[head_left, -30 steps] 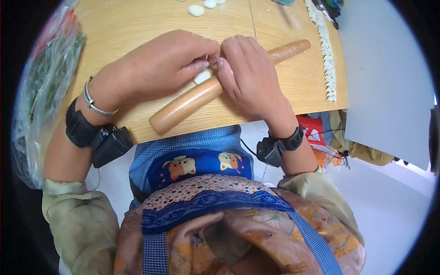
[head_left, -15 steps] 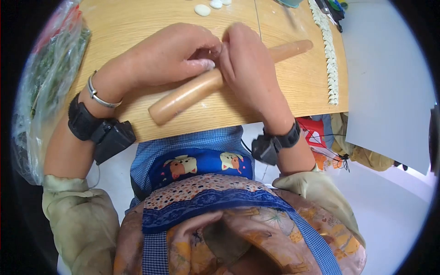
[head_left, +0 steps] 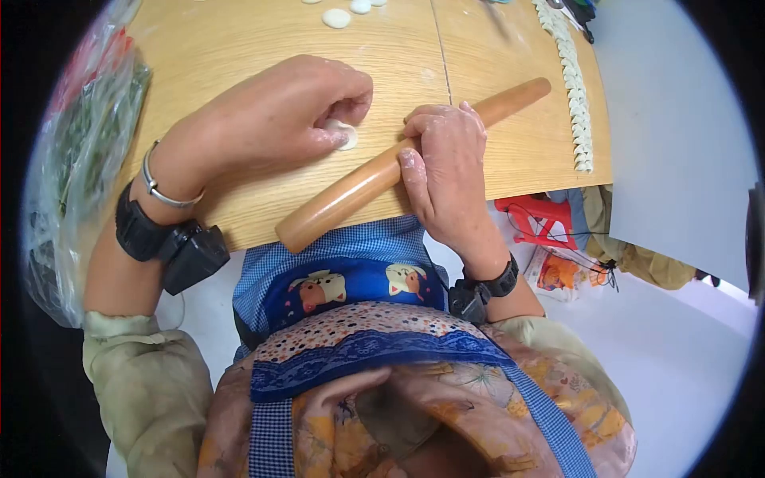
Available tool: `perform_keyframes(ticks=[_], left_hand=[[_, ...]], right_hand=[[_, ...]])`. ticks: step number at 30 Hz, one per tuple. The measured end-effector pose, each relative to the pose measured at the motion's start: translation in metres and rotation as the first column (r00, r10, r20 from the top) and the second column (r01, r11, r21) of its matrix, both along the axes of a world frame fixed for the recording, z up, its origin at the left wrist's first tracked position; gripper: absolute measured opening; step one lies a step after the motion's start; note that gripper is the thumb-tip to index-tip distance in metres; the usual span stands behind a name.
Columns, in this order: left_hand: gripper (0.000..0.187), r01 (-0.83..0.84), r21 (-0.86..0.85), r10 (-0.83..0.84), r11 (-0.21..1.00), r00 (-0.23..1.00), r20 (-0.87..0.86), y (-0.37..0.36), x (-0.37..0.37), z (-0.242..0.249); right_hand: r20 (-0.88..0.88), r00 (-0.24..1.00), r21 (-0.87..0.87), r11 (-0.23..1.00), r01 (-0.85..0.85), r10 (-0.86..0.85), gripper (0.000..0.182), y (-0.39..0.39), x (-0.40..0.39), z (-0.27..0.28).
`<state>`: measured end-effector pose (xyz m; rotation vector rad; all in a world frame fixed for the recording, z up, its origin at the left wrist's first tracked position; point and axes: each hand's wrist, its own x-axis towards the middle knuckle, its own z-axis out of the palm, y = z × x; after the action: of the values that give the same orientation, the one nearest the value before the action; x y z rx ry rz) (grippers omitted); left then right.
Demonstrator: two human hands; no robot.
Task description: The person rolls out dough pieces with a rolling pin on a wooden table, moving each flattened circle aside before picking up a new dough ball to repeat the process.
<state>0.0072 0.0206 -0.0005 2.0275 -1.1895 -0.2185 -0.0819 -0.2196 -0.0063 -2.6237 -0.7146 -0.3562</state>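
My left hand [head_left: 299, 111] pinches a small pale dough piece [head_left: 346, 135] just above the wooden table, its fingers curled and dusted with flour. A smooth wooden rolling pin [head_left: 339, 201] lies slantwise near the table's front edge. My right hand [head_left: 448, 159] is wrapped over the middle of the pin, thumb on the near side and fingers across the top. The dough is a little beyond the pin, apart from it. Part of the dough is hidden by my left fingers.
Flattened dough rounds [head_left: 336, 17] lie at the far side of the table [head_left: 239, 211]. A long row of pleated dough pieces [head_left: 575, 95] runs along the right edge. At the left sits a clear plastic bag [head_left: 88, 151] with greens inside. Below, right, is a red bag [head_left: 534, 223].
My hands were together above the pin; they have separated. My right hand has come down onto the rolling pin, while my left keeps the dough, now visible. The pin has shifted slightly nearer me.
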Motion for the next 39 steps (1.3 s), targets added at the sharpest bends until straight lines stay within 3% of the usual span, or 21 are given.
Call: perform_keyframes(ticks=[3,5,9,11,16,22,30,33,35,39], left_hand=[[0.011,-0.096,-0.007,0.095,0.995,0.993,-0.067,-0.001,-0.007,0.001],[0.010,-0.216,0.010,0.209,0.976,0.929,-0.304,-0.004,-0.010,0.006],[0.011,-0.267,0.040,0.265,0.963,0.911,-0.317,-0.007,-0.014,0.004],[0.014,-0.305,0.010,0.301,0.952,0.934,-0.192,-0.007,-0.015,0.001],[0.019,-0.244,0.061,0.252,0.968,0.933,-0.256,-0.001,-0.005,0.003],[0.022,-0.216,0.028,0.217,0.976,0.952,-0.216,0.003,0.001,-0.005],[0.013,-0.171,0.105,0.189,0.980,0.963,-0.192,0.000,-0.006,0.003],[0.009,-0.232,-0.038,0.227,0.972,0.968,-0.106,-0.003,-0.008,-0.004],[0.007,-0.246,-0.055,0.219,0.968,0.928,-0.301,-0.005,-0.008,-0.004],[0.005,-0.275,-0.148,0.232,0.950,0.938,-0.257,-0.009,-0.008,-0.011]], right_hand=[[0.029,1.000,0.003,1.000,-0.006,0.006,0.023,0.001,0.002,-0.002],[0.056,0.998,0.013,1.000,-0.013,0.012,0.022,0.001,0.003,-0.001],[0.065,0.997,-0.034,0.999,-0.041,0.043,0.021,0.005,0.010,0.004],[0.097,0.993,-0.044,0.997,-0.058,0.062,0.020,0.009,0.019,0.005],[0.111,0.993,-0.141,0.990,-0.026,0.042,0.017,0.027,0.052,0.004],[0.161,0.986,-0.063,0.997,-0.042,0.052,0.016,0.043,0.083,-0.005],[0.095,0.995,-0.070,0.997,-0.032,0.039,0.021,0.018,0.032,0.002],[-0.006,1.000,-0.052,0.998,-0.025,0.024,0.024,0.006,0.011,0.005],[0.077,0.996,-0.071,0.997,-0.043,0.049,0.026,0.002,0.005,0.002],[0.048,0.998,-0.051,0.998,-0.025,0.028,0.027,0.003,0.004,0.002]])
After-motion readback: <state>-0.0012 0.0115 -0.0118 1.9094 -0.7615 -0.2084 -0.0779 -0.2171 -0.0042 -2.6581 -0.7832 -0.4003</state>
